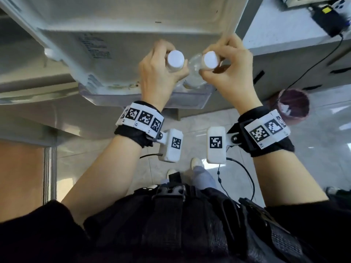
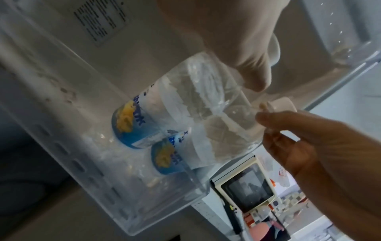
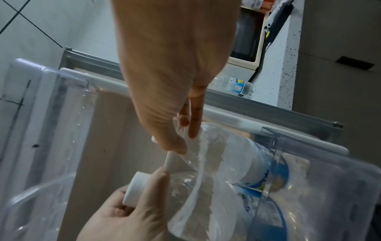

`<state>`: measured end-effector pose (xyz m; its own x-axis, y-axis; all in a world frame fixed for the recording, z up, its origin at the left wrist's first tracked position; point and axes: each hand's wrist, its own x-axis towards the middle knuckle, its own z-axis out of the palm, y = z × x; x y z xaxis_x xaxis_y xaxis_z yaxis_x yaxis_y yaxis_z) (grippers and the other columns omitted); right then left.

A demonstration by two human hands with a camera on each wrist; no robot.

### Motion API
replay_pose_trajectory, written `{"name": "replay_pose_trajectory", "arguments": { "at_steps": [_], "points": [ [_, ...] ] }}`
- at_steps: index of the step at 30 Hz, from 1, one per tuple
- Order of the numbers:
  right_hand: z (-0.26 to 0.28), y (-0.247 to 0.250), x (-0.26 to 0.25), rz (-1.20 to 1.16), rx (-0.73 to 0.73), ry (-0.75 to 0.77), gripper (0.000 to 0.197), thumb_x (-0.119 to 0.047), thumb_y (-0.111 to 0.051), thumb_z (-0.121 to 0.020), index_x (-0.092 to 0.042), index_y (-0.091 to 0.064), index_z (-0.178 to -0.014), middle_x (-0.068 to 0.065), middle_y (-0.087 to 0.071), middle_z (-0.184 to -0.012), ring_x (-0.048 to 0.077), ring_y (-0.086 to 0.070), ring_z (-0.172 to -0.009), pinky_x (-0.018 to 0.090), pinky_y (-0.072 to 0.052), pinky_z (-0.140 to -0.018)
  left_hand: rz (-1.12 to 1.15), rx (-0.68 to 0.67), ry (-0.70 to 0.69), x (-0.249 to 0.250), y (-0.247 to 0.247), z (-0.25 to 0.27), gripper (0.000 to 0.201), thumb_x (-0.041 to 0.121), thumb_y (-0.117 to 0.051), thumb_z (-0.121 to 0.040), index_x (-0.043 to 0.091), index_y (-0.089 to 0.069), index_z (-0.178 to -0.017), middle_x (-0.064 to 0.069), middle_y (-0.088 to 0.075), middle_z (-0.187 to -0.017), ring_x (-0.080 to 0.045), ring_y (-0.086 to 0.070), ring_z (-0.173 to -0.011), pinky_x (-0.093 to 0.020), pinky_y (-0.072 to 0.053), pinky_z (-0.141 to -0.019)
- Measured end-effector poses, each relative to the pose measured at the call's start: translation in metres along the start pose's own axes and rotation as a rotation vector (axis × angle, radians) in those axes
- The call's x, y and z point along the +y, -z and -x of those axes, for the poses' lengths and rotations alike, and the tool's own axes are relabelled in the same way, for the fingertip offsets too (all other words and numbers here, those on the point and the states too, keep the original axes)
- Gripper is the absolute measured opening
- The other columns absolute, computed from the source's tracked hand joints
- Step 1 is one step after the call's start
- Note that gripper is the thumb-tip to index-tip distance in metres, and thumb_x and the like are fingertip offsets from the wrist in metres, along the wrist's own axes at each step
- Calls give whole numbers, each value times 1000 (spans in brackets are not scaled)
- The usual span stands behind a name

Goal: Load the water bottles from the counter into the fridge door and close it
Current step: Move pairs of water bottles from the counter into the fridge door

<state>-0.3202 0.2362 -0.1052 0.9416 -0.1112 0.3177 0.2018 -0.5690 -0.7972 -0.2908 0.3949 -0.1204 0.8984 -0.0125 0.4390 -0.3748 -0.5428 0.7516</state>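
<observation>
clear fridge door shelf (image 2: 144,212), two water bottles (image 2: 132,128) standing inside

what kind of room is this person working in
Most likely a home kitchen. A fridge door stands open with a clear door bin taking water bottles, a microwave-like oven sits on a speckled counter, and the floor is tiled.

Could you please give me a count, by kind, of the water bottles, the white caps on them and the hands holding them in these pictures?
Water bottles: 3, two in the door bin, left and right, and one lying on the counter.
White caps in view: 2, left and right.
Hands: 2, left hand and right hand.
Total: 7.
</observation>
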Motion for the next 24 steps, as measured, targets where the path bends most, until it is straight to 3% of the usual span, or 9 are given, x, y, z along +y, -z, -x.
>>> {"name": "replay_pose_trajectory", "arguments": {
  "at_steps": [2, 4, 6, 8, 10, 13, 17, 20, 24],
  "points": [
    [0, 1, -1, 9, -24, -49, 22, -9, -70, -64, -10, -67, -86, -14, -43, -82, -1, -46, -69, 10, -38, -59, 6, -32, -27, 0, 4, -4, 34, 26, -76, -65, 1, -57, -80, 1, -55, -69, -5, -41, -61, -20, -30, -56],
    [2, 2, -1, 12, -53, -90, 20, -14, -72, -62, -16, -62, -80, -17, -43, -81, -2, -45, -67, 7, -37, -58, -4, -83, -60, 0, 7, -7, 38, 35, -75, -67, 3, -56, -77, 5, -52, -66, -8, -41, -58, -21, -31, -53],
    [7, 2, -2, 10, -86, -125, 25, -22, -76, -63, -27, -53, -72, -11, -48, -80, -2, -44, -64, 7, -36, -58, 4, -121, -59, 1, 10, -7, 40, 45, -65, -73, 6, -56, -73, 12, -47, -60, -6, -38, -52, -15, -29, -52],
    [13, 1, -4, -17, -109, -164, 27, -31, -78, -65, -26, -52, -69, -4, -54, -78, 0, -44, -60, 8, -36, -57, 48, -131, -19, 3, 14, -7, 39, 47, -52, -81, 11, -53, -66, 15, -40, -53, -2, -37, -48, -12, -26, -51],
    [19, 0, -6, -72, -101, -213, 27, -36, -77, -69, -18, -57, -71, 0, -57, -73, 5, -45, -58, 10, -36, -56, 106, -119, 29, 1, 17, -8, 45, 45, -43, -87, 8, -50, -61, 5, -45, -50, -7, -39, -49, -20, -29, -52],
    [23, -1, -8, -122, -70, -251, 27, -35, -76, -75, -14, -58, -72, -3, -54, -64, 4, -44, -54, 12, -36, -54, 76, -62, 29, -3, 21, -9, 56, 45, -37, -89, -2, -59, -66, -21, -55, -61, -29, -48, -60, -33, -35, -58],
    [24, -1, -13, -120, -50, -253, 26, -36, -73, -77, -14, -59, -69, -1, -58, -66, 7, -48, -58, 17, -40, -58, 8, -48, 51, -5, 26, -9, 57, 50, -34, -87, 4, -64, -70, -9, -48, -69, -23, -47, -64, -32, -34, -62],
    [23, 0, -15, -100, -15, -272, 27, -34, -71, -78, -24, -54, -61, -8, -56, -60, 1, -47, -53, 13, -39, -55, 6, -51, 38, -6, 29, -10, 56, 51, -36, -86, 6, -64, -70, -11, -52, -71, -24, -49, -66, -35, -39, -65],
    [24, 1, -17, -89, 33, -285, 31, -34, -68, -80, -27, -50, -55, -16, -52, -48, 1, -45, -50, 15, -38, -55, 2, -76, 46, -6, 29, -9, 51, 52, -42, -82, 8, -66, -73, 4, -47, -67, -10, -42, -62, -26, -34, -61]
  ]
}}
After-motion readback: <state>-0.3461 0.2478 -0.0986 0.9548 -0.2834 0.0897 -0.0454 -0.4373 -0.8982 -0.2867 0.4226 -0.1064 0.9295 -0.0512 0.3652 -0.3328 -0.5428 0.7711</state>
